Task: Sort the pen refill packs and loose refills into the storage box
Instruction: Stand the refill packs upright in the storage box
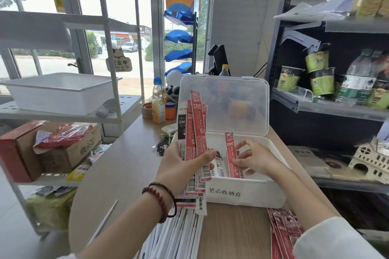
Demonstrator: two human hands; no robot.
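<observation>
Several red refill packs (196, 124) fanned upright in the left hand (185, 162), gripped low with thumb across the front and fingers curled behind, a black-and-white pack (181, 124) at the back of the fan. Likely held so to keep labels readable and to feed out one at a time.

Right hand (256, 160) inside the storage box (242, 193), fingertips pinching a single red pack (231, 153) by its lower half. Pack tilted, lower end down in the box, probably being set in beside a dark-printed pack (219, 165) lying there.

Box toward the right edge of the worktop (126, 164), clear lid (225, 105) swung up and back to leave the mouth free, paper label facing the near edge.

Waiting at the near edge:
- a sheaf of loose white refills (179, 235) under the left forearm
- more red packs (284, 229) toward the near right corner
- one stray white refill (105, 218) toward the left edge

At the far edge, left of the box: an orange drink bottle (158, 105), a tape roll (146, 110), a bunch of keys (163, 146).

Shop surroundings beyond: white rack (111, 48) with a white tub (61, 92) to the left, tall windows (122, 2) onto a street, dark shelving (336, 109) with cup noodles (289, 79) and bottled water (360, 78) to the right.
</observation>
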